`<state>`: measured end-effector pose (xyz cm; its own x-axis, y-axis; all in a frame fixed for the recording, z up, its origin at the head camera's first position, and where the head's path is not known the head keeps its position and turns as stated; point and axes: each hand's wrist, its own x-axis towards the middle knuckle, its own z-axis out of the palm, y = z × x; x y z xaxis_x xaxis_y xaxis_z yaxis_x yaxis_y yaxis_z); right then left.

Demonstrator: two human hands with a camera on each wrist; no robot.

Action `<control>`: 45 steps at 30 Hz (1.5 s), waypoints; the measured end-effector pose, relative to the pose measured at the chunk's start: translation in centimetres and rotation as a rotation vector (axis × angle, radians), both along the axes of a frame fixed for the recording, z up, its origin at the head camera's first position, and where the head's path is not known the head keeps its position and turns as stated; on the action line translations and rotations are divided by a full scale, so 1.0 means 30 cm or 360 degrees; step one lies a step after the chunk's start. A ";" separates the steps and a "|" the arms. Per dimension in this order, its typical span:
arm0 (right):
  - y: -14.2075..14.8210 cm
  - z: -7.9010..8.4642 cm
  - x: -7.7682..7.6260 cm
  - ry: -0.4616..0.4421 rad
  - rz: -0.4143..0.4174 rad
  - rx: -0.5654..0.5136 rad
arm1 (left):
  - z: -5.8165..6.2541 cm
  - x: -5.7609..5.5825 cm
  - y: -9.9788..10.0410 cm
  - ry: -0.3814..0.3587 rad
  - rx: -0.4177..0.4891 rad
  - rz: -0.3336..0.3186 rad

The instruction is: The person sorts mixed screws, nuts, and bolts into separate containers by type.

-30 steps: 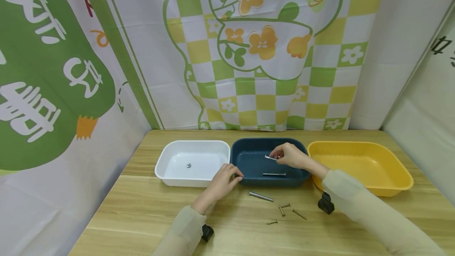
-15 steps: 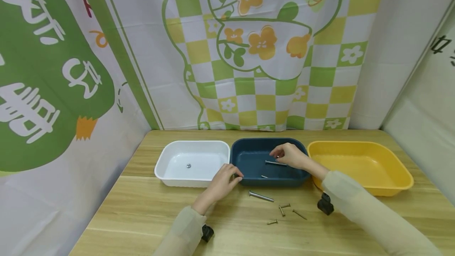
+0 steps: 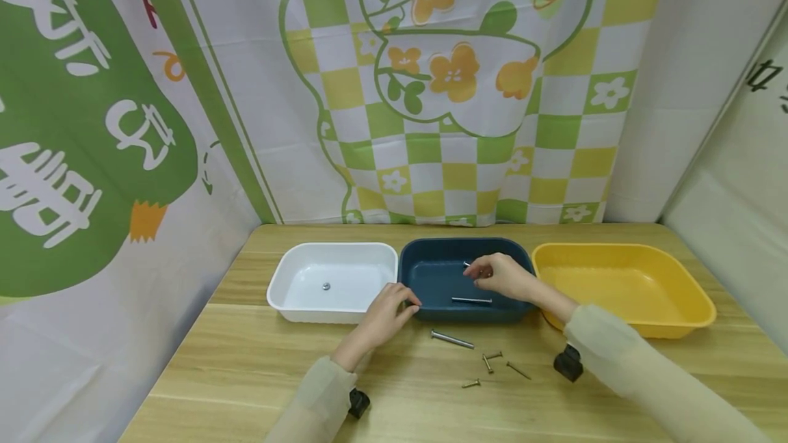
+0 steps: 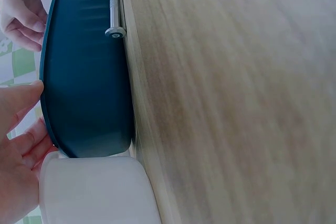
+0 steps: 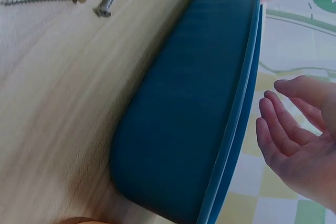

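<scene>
My left hand (image 3: 389, 313) rests at the front left corner of the dark blue tray (image 3: 425, 314), its fingertips touching the rim. In the left wrist view, the fingers (image 4: 32, 142) lie loosely by the corner where the white tray (image 4: 94, 187) meets the blue one. Over the blue tray is my right hand (image 3: 501, 275), fingers bent loosely. Nothing shows between its fingers (image 5: 283, 121) in the right wrist view. One long silver bolt (image 3: 471, 300) lies inside near the front wall. Another bolt's head (image 3: 466, 264) shows behind the right fingertips, the rest of it hidden.
A silver bolt (image 3: 452, 340) lies on the wooden table before the blue tray, with several brass screws (image 3: 488, 363) to its right. The white tray holds a small metal piece (image 3: 326, 286). To the right stands a yellow tray (image 3: 622, 292).
A second ago the right fingers were at a silver bolt over the blue tray. The bolts in that tray have since shifted position. The left hand has stayed in place.
</scene>
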<state>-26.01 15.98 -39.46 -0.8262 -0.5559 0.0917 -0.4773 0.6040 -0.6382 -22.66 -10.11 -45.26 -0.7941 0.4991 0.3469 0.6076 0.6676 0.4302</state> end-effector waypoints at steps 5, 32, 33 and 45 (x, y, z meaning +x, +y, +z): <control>-0.011 0.003 0.026 0.0010 0.0038 -0.0041 | -0.004 -0.001 -0.003 0.0058 0.0058 -0.0049; -0.056 -0.008 0.138 0.0073 0.0188 -0.0154 | 0.002 -0.003 -0.002 -0.0044 -0.0004 -0.0007; -0.059 -0.010 0.143 0.0068 0.0195 -0.0164 | 0.003 -0.003 -0.002 -0.0046 -0.0002 -0.0006; -0.081 -0.051 0.185 0.0024 0.0292 -0.0226 | 0.003 0.000 0.001 -0.0011 -0.0001 -0.0007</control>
